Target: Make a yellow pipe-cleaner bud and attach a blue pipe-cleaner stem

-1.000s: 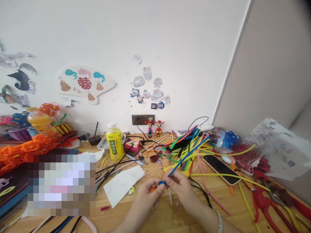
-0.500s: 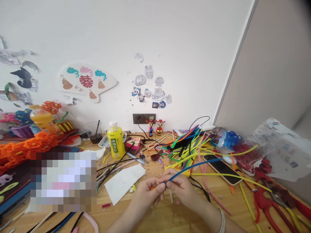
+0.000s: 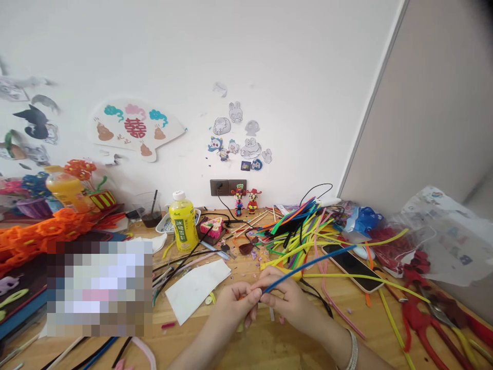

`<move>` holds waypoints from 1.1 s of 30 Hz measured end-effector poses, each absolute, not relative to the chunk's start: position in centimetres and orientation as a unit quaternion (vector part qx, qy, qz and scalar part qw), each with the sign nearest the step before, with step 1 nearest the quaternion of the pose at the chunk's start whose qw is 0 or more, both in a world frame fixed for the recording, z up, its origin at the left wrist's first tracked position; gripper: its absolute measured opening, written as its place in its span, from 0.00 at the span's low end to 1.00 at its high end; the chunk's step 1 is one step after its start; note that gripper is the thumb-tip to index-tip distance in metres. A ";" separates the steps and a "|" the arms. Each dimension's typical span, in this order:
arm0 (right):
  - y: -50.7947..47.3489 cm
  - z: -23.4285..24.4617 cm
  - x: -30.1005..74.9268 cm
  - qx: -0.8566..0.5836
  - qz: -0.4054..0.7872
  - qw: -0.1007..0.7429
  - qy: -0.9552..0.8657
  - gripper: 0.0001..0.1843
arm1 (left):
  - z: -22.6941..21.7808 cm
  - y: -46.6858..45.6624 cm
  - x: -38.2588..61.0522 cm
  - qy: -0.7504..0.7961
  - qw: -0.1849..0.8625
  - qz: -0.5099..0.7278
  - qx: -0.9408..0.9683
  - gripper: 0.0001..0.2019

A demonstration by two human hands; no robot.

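A blue pipe cleaner (image 3: 308,264) runs up and to the right out of my fingers, passing over the phone's corner. Its near end sits where both hands meet, and the fingertips partly cover it. My left hand (image 3: 235,304) is closed in a pinch on that end, with a bit of orange just showing between its fingers. Pressed close beside it, my right hand (image 3: 288,297) pinches the same pipe cleaner between thumb and fingers. A yellow tool (image 3: 295,274), probably a glue gun, lies partly hidden behind my right hand.
A pile of coloured pipe cleaners (image 3: 296,231) spreads behind my hands. A phone (image 3: 352,267) and red-handled pliers (image 3: 419,321) lie to the right. White paper (image 3: 198,290), a yellow bottle (image 3: 184,223) and orange pipe-cleaner work (image 3: 42,234) are on the left.
The blue pipe cleaner's free end has swung slightly lower and less of the near end shows between my fingertips. Both hands stay in nearly the same place.
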State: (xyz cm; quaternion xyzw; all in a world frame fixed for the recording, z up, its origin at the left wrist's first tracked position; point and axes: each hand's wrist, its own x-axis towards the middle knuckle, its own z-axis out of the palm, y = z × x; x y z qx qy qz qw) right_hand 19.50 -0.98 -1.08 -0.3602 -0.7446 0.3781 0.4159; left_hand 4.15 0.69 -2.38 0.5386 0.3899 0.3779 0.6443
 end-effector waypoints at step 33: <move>-0.3 -3.1 19.8 -0.347 0.508 0.467 -0.635 0.16 | -2.0 0.0 4.1 0.342 0.694 0.338 0.535 0.19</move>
